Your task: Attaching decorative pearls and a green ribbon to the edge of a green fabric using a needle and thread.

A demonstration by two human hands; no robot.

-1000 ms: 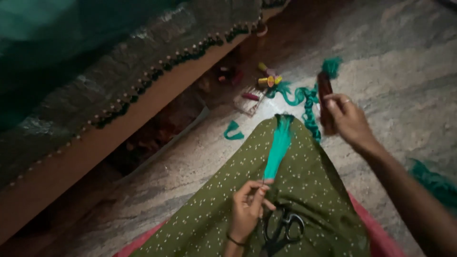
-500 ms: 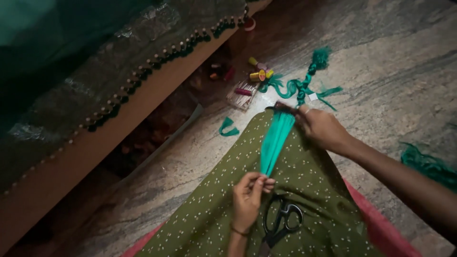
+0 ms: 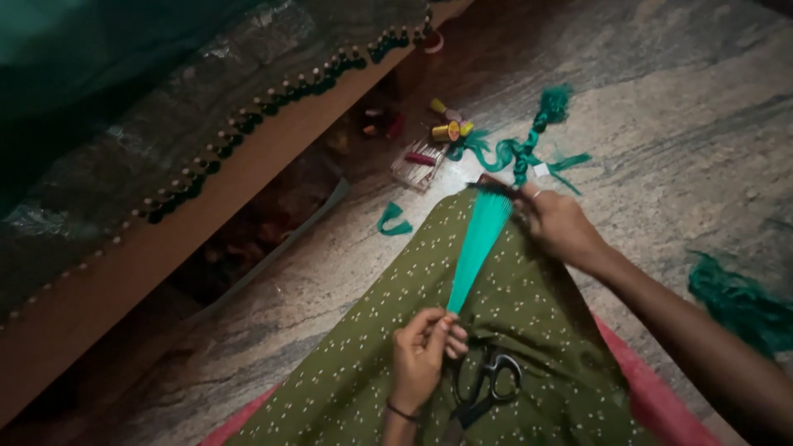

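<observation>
Teal thread bundle (image 3: 477, 248): flat fan of strands, narrow at near end, wider at far end, stretched taut over green dotted cloth (image 3: 529, 330) on the lap. Left hand (image 3: 423, 357) pinches the narrow end, fingers curled. Right hand (image 3: 560, 223), arm extended, grip closed on the wide end against a dark comb (image 3: 494, 188). Black scissors (image 3: 486, 386) lie on cloth beside left hand. Thread spools (image 3: 450, 128) on stone floor beyond.

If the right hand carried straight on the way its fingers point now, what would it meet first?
The right hand points up and left along the floor. The twisted teal thread hank lies almost at its fingertips, so probably that first, then the yellow spools. Depth is hard to judge here.
</observation>
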